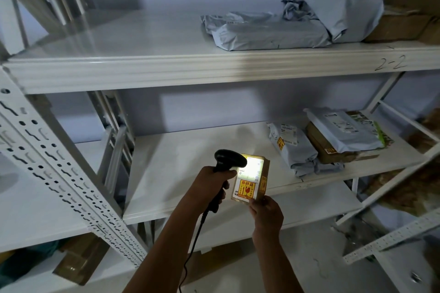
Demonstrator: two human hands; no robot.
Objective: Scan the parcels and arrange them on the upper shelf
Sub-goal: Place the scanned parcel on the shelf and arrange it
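Scanning a box (251, 179) held in the right hand (266, 214), the left hand (212, 182) gripping the scanner (228, 160); several parcels (269, 31) lie on the upper shelf (142, 64), others (328, 143) wait below.

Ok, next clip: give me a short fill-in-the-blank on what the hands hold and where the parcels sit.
1. The left hand grips a black ____ aimed at the small box.
2. The right hand holds the small box by its ____ edge.
3. The scanner light falls on the box's ____.
4. The handwriting on the front edge of the upper shelf reads ____.

Missing words: scanner; bottom; label; 2-2
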